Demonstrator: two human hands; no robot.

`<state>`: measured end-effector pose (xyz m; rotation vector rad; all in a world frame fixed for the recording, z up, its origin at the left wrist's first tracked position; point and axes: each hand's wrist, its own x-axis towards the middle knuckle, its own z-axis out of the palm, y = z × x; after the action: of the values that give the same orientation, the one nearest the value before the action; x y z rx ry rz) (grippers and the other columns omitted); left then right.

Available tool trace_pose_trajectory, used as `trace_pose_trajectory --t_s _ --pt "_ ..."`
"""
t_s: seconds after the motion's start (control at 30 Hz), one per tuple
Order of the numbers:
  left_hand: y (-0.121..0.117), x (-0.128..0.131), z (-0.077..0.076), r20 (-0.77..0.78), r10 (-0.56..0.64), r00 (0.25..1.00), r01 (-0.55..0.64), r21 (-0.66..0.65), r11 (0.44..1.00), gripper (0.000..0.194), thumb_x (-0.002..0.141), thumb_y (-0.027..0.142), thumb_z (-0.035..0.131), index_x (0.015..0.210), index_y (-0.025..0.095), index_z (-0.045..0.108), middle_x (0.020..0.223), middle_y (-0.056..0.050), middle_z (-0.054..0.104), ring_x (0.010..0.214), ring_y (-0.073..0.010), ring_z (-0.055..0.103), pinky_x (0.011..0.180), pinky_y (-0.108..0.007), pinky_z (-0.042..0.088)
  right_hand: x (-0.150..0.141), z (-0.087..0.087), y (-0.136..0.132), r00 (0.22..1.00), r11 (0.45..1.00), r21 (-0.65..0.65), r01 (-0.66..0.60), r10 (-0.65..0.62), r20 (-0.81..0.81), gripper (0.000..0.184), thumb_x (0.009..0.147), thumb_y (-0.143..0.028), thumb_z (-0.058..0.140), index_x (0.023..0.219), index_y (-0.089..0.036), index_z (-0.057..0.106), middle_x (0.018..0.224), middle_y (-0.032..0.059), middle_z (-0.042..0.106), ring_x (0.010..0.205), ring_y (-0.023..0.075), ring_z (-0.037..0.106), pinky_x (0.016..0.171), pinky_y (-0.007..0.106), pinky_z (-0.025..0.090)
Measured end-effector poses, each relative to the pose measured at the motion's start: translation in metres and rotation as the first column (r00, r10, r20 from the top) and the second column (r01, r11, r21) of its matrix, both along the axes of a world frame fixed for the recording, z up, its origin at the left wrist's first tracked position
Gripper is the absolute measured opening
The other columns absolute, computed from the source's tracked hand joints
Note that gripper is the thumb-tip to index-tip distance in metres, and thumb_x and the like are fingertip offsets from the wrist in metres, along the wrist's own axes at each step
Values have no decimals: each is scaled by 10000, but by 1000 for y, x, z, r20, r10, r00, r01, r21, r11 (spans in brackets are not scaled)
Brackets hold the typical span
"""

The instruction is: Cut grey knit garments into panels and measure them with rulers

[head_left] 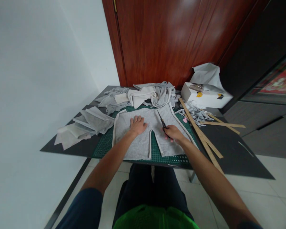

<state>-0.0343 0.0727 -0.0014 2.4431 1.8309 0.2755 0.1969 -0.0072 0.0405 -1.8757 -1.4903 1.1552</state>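
Spread out on the green cutting mat is a grey, shorts-shaped piece of fabric with pale edges. My left hand lies flat on its left half, fingers stretched out. A pair of dark scissors is gripped in my right hand, over the right half of the fabric. The blades point away from me, up and slightly left, and look nearly closed. Whether they touch the fabric I cannot tell. A split between the two leg parts shows the mat beneath.
Grey fabric pieces lie at the left, with a larger heap at the back. Wooden rulers cross the right side, beside thin fabric scraps. Behind them stands a white box. A wooden door is behind the dark table.
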Motion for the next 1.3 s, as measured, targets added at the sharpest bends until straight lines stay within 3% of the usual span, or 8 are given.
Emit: trace_pose_trajectory --t_s 0.1,0.27,0.47,0.73,0.93,1.07,1.3 --pt "-8 4 3 22 2 1000 -3 36 999 373 1015 328 510 1296 165 692 1463 -170 633 1424 -340 496 1209 -515 354 -19 -1 -25 947 997 -65 42 -61 -316 385 1014 -396 559 686 -195 559 494 -7 556 326 89 370 299 233 211" --pt "-22 16 0 139 -16 990 0 116 993 206 937 220 588 1019 152 765 1122 -139 745 1113 -270 657 1067 -394 469 -42 -7 -58 790 984 -163 65 -151 -594 312 1004 -364 533 735 -204 525 550 -35 528 355 73 400 265 184 125" --pt "-39 21 -5 269 -85 959 70 65 995 155 870 214 637 838 194 787 911 -65 747 920 -208 677 950 -328 510 -54 -10 -82 745 965 -243 97 -232 -625 267 1028 -365 494 821 -198 523 570 -34 536 367 79 440 266 168 124" --pt "-61 27 -9 261 -23 965 8 61 998 150 836 275 673 803 213 807 977 -74 753 1035 -233 665 1054 -373 468 -56 -14 -118 758 956 -286 63 -232 -609 302 1042 -428 459 850 -199 511 535 -30 545 356 91 461 281 170 130" --pt "-71 30 -12 257 45 965 -65 71 995 143 842 269 682 837 217 815 1091 -81 756 1134 -256 636 1039 -390 465 -55 -18 -139 767 950 -311 33 -223 -602 321 1029 -469 474 859 -200 515 540 -18 562 363 97 481 301 173 122" --pt "-73 29 -8 261 23 965 -45 75 996 166 852 241 658 826 218 821 1054 -76 772 1108 -239 659 1057 -380 464 -56 -19 -140 770 943 -331 25 -230 -595 321 1025 -483 471 868 -206 509 535 -15 561 367 106 489 311 173 117" --pt "-74 27 -8 282 35 959 -58 75 995 182 851 215 643 861 205 825 1027 -76 781 1068 -226 673 1032 -356 469 -61 -17 -115 758 936 -351 24 -246 -604 350 1045 -507 435 882 -204 495 549 -5 577 365 113 497 316 179 138"
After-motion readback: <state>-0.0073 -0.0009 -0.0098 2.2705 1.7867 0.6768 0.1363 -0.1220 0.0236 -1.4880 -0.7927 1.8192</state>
